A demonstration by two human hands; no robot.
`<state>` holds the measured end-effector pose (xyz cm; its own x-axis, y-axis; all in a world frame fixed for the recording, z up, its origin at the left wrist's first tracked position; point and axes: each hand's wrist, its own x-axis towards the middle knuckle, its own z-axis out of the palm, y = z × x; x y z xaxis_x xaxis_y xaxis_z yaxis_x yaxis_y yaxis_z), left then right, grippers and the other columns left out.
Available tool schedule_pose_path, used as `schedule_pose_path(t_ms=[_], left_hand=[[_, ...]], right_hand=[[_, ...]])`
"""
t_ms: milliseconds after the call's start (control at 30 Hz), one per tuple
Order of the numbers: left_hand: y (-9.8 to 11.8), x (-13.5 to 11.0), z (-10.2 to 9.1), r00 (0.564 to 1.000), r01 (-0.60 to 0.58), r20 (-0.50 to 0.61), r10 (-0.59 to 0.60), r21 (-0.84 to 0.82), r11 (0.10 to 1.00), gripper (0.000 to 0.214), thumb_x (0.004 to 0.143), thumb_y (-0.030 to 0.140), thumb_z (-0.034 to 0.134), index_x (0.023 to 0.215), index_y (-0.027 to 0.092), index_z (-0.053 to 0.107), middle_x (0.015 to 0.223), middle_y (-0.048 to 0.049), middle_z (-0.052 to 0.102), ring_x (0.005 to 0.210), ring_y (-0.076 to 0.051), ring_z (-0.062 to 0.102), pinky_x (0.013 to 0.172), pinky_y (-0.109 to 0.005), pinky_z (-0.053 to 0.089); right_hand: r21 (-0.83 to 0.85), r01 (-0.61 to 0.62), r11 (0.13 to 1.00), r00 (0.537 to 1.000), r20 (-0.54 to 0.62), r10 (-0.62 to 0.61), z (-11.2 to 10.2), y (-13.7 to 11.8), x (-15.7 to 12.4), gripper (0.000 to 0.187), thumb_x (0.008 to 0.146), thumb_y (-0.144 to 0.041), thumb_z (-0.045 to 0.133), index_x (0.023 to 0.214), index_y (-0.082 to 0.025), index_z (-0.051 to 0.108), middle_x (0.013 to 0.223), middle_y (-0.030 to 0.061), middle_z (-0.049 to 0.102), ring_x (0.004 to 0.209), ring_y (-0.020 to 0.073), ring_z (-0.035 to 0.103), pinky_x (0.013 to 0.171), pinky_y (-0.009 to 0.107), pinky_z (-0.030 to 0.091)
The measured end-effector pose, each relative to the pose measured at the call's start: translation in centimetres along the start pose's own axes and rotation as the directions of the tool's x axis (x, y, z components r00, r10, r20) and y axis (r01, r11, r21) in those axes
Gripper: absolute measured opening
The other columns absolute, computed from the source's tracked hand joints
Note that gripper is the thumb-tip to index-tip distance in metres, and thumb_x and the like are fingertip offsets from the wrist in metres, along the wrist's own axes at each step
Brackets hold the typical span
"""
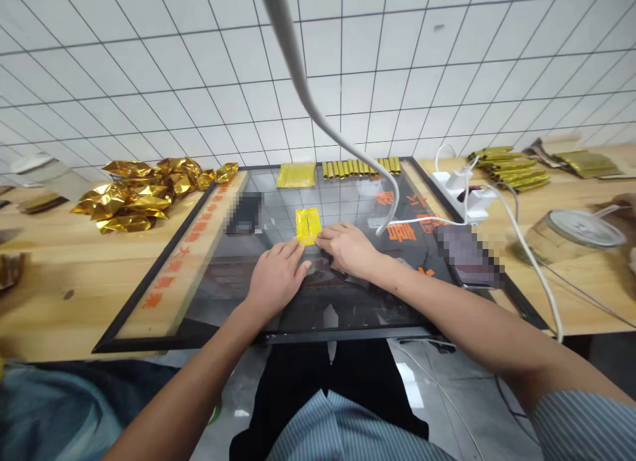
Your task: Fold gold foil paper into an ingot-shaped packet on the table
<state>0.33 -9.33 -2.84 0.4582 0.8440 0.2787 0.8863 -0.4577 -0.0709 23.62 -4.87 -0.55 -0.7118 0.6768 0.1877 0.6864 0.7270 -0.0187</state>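
At the wearer's twelve o'clock on the glass panel (293,315) lies a yellow foil wrapper (312,226), the left hand (276,270), thumb spread, touching its seven-o'clock corner, the right hand (348,249) at four o'clock, its grip too obscured to tell.

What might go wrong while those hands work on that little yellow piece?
The yellow piece could shift or crease if the left hand and right hand press unevenly, since their fingertips are at its near corners.

The white cable hangs down close to the right hand and might get snagged.

The phone lies beside the right forearm, so a sideways sweep could perhaps nudge it.
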Motion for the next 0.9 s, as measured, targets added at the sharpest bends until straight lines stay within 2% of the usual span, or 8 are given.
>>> schedule_pose_path(t_ms=[167,367,533,700,767,900], left_hand=[[-0.2,0.0,0.7,1.0,0.008,-0.016,-0.008,-0.019,1.0,0.048,0.112,0.041,0.046,0.146,0.014,0.067,0.157,-0.0148,0.064,0.138,-0.034,0.062,0.114,-0.05,0.051],[-0.5,-0.3,0.7,1.0,-0.017,-0.026,0.017,-0.005,1.0,0.048,0.112,0.04,0.045,0.145,0.012,0.067,0.16,-0.019,0.06,0.139,-0.037,0.063,0.112,-0.053,0.053],[-1.5,-0.1,0.8,0.991,-0.124,-0.042,0.124,0.001,0.992,0.046,0.11,0.04,0.05,0.143,0.013,0.067,0.156,-0.0205,0.062,0.141,-0.038,0.061,0.112,-0.055,0.054],[-2.2,0.1,0.3,0.982,-0.185,-0.05,0.183,-0.028,0.982,0.045,0.11,0.039,0.049,0.14,0.012,0.069,0.142,-0.0188,0.072,0.128,-0.036,0.068,0.108,-0.054,0.056],[-2.2,-0.2,0.0,0.984,-0.168,-0.065,0.165,-0.039,0.985,0.045,0.11,0.039,0.05,0.139,0.011,0.069,0.143,-0.0186,0.072,0.129,-0.036,0.068,0.106,-0.053,0.056],[-2.4,-0.7,-0.6,0.986,-0.168,-0.041,0.164,-0.093,0.982,0.044,0.11,0.041,0.054,0.143,0.014,0.068,0.15,-0.0158,0.069,0.136,-0.033,0.065,0.113,-0.05,0.053]], right_hand=[[0.008,-0.003,1.0,1.0,0.005,0.003,-0.1,-0.1,0.1,0.033,0.104,-0.009,0.053,0.13,-0.014,0.074,0.126,0.0132,0.076,0.119,0.0273,0.061,0.101,0.043,0.04],[0.009,-0.013,1.0,1.0,0.007,0.013,-0.2,-0.1,0.3,0.029,0.106,-0.011,0.053,0.126,-0.015,0.074,0.124,0.0111,0.076,0.116,0.0261,0.062,0.103,0.043,0.041],[-0.008,-0.017,1.0,1.0,0.003,0.017,-0.2,-0.3,0.1,0.029,0.108,-0.012,0.051,0.127,-0.017,0.072,0.125,0.0095,0.076,0.118,0.0254,0.062,0.105,0.043,0.042],[-0.006,-0.022,1.0,1.0,0.001,0.022,-0.3,-0.5,-0.2,0.031,0.108,-0.013,0.052,0.13,-0.018,0.072,0.128,0.0105,0.075,0.122,0.0262,0.062,0.105,0.042,0.044],[0.01,-0.023,1.0,1.0,-0.005,0.023,-0.3,-0.5,-0.4,0.033,0.107,-0.012,0.052,0.132,-0.018,0.072,0.132,0.011,0.075,0.123,0.0265,0.063,0.106,0.043,0.045],[0.034,-0.005,0.999,1.0,-0.009,0.005,-0.1,-0.3,-0.6,0.035,0.104,-0.013,0.058,0.135,-0.017,0.072,0.133,0.0114,0.075,0.122,0.0281,0.066,0.103,0.045,0.048]])
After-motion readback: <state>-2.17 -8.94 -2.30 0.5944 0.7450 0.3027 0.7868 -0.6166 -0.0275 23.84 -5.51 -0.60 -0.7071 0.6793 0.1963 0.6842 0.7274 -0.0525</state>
